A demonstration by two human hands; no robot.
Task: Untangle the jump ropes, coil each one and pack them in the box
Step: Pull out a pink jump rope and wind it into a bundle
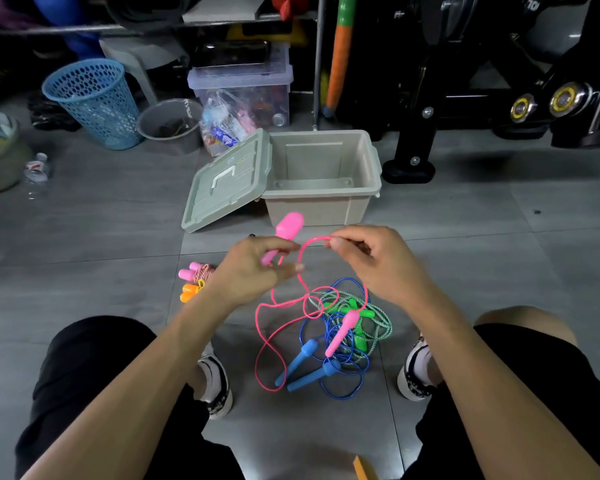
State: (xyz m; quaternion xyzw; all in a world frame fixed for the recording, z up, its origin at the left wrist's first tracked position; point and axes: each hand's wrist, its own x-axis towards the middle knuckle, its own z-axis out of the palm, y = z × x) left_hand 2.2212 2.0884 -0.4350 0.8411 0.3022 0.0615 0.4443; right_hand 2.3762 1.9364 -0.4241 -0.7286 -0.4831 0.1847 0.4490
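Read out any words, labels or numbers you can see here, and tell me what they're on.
No text here reads clearly.
Water bottle: red-and-white label, too small to read.
Grey bowl: white rim marking, blurred.
Black machine: white letters cut off at the frame edge.

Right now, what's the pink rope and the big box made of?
The pink jump rope looks like smooth plastic cord: thin, shiny, holding springy loops. Its handle looks like moulded plastic. The beige box looks like matte hard plastic, with moulded ribs and rim.
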